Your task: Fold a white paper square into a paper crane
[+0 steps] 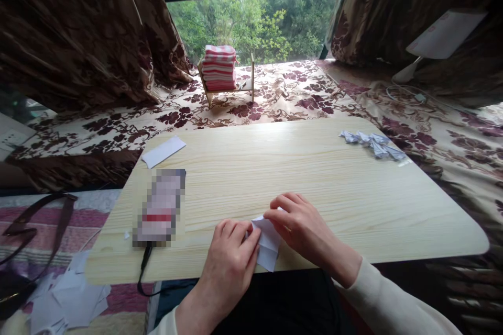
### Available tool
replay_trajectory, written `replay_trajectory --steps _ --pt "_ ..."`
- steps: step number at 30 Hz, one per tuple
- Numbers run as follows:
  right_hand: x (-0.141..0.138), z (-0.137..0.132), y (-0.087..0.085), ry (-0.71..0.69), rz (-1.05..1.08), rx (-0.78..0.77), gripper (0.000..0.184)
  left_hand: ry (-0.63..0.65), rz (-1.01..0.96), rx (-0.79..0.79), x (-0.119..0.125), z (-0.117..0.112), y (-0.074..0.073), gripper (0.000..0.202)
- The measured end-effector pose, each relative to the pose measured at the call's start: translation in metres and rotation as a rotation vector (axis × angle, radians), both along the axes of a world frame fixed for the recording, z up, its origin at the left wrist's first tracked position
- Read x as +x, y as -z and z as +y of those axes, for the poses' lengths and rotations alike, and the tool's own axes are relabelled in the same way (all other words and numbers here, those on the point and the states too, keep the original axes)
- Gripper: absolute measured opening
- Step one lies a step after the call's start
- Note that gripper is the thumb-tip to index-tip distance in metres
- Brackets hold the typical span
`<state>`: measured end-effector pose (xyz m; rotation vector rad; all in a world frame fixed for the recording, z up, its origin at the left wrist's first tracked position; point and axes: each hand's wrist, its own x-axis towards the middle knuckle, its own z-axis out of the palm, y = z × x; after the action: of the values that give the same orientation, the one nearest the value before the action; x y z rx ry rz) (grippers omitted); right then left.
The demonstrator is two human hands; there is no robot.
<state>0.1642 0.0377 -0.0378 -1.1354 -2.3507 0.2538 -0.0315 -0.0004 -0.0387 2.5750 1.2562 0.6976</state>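
A small white sheet of paper [268,246] with crease lines lies at the near edge of the wooden table [251,178]. My left hand [231,254] grips its left side, thumb on top and fingers curled. From the upper right, my right hand [301,225] pinches the paper's top corner between thumb and fingers. Part of the sheet is hidden under both hands. Several folded paper pieces [373,144] sit in a row at the table's far right corner. At the far left rests a flat white paper strip [164,152].
A phone [160,207] with a black cable [145,267] lies on the table's left. Loose white papers [73,293] are heaped on the bed at lower left. Beyond the table stand a small rack with folded striped cloths [220,68] and a lamp [446,34].
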Motion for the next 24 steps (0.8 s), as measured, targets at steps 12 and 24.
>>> replay_trajectory --steps 12,24 --pt "-0.0002 -0.0037 0.0062 -0.042 -0.047 -0.003 0.017 0.002 0.021 -0.022 -0.0004 0.0016 0.0016 0.032" --pt "-0.0006 -0.0048 0.0075 -0.036 -0.041 -0.016 0.017 -0.004 0.030 0.002 0.0004 0.0017 0.0012 0.035"
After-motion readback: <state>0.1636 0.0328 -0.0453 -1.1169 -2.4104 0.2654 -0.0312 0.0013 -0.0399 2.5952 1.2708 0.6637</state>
